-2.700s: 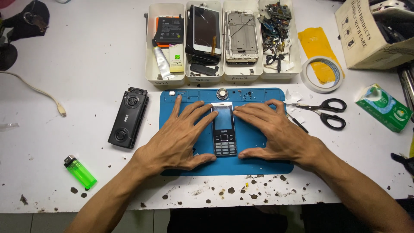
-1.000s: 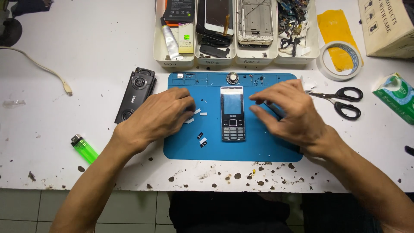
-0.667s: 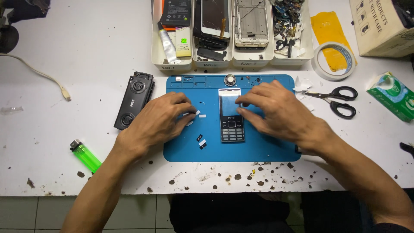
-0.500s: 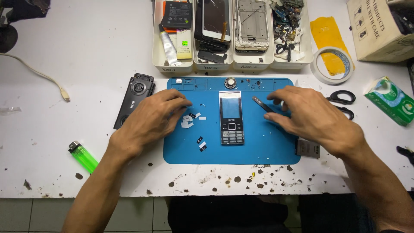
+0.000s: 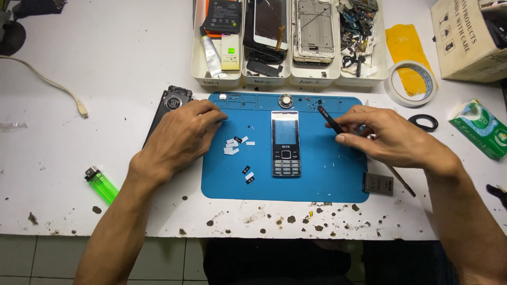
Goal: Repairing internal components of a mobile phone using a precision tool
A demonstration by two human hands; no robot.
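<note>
**Keypad phone on a repair mat, both hands at its sides**

While the keypad phone (image 5: 285, 143) lies face up near the middle of the blue repair mat (image 5: 322, 179), the two hands rest apart, one on either side of it. The left hand (image 5: 179, 137) lies palm down on the mat's left edge, fingers loosely curled and clamped on nothing, its fingertips close to a scatter of small white and black chips (image 5: 233, 146) just left of the phone; two more chips (image 5: 247, 174) lie near the phone's lower left corner. The right hand (image 5: 391, 138), right of the phone, pinches a thin black pry tool (image 5: 329, 119) between thumb and forefinger, its tip pointing up and left, clear of the phone. Behind the left hand lies a black speaker module (image 5: 168, 105). Above the mat stand white parts trays (image 5: 288, 79) holding screens, frames and a battery. A flat grey battery (image 5: 378, 184) rests at the mat's lower right corner. A green lighter (image 5: 102, 184) lies well left of the mat; a tape roll (image 5: 412, 83) and scissors (image 5: 422, 122) lie to its right.
</note>
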